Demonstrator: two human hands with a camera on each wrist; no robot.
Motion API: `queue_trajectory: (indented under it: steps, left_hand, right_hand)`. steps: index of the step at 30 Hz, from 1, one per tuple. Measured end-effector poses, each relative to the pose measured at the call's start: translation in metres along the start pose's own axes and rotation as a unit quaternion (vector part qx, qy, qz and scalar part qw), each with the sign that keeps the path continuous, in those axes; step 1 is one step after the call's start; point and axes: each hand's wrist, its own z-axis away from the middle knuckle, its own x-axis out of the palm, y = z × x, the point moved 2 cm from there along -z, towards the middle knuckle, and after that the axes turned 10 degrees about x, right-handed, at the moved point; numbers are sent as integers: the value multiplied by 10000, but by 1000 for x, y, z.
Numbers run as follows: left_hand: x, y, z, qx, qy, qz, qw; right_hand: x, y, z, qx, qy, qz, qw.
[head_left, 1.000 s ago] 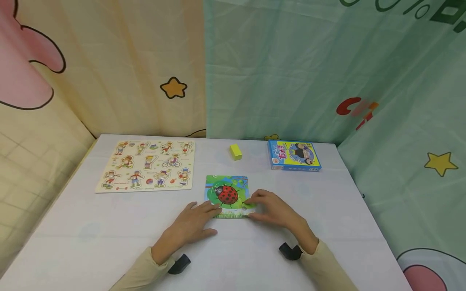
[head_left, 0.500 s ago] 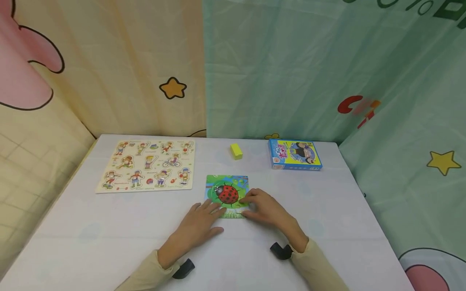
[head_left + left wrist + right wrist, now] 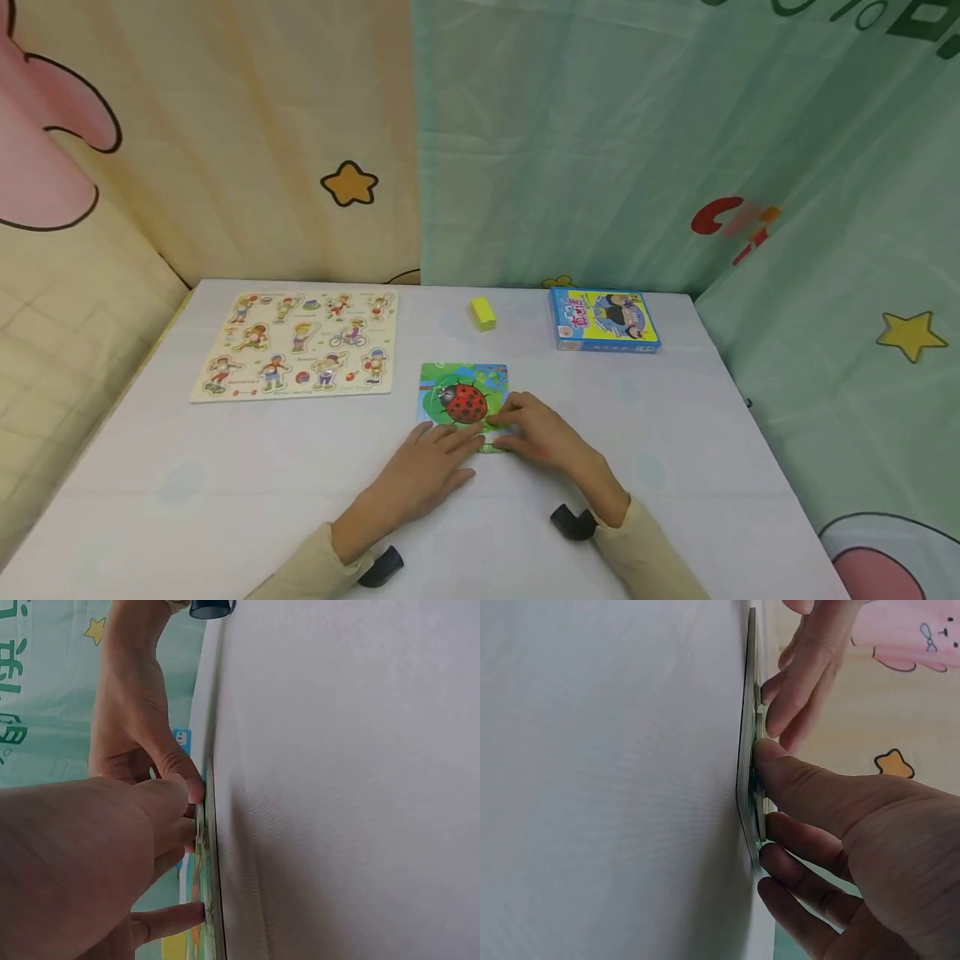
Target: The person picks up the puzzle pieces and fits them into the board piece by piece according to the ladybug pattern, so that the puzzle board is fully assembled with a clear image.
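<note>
A square ladybug jigsaw puzzle [image 3: 461, 402] lies flat on the white table in front of me. My left hand [image 3: 422, 471] reaches over its lower edge, fingers extended, the tips touching the lower part of the picture. At the lower right corner, my right hand [image 3: 546, 433] pinches a puzzle piece [image 3: 760, 819] between thumb and fingers. From the right wrist view this thin piece lies over the puzzle's base board [image 3: 744, 761], seen edge-on. Fingertips of both hands nearly meet there, and they hide much of the puzzle's bottom strip.
Back left lies a large cream board [image 3: 296, 346] with pictures of children at sports. A small yellow block [image 3: 483, 313] stands behind the puzzle. Back right is a blue and yellow box [image 3: 605, 320]. Printed curtains [image 3: 600, 150] hang behind the table.
The left hand slides right along the puzzle's lower part toward the right hand. The right hand shifts left, and the gap at the lower right side narrows.
</note>
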Motion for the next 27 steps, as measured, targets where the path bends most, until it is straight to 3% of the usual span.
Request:
queue_trajectory:
  steps: [9, 27]
  left_hand:
    - [3, 1, 0, -123, -314, 80, 9994]
    - [3, 2, 2, -44, -177, 260, 9995]
  right_hand:
    - [-1, -4, 0, 87, -195, 307, 9993]
    - [-4, -5, 3, 91, -203, 299, 9993]
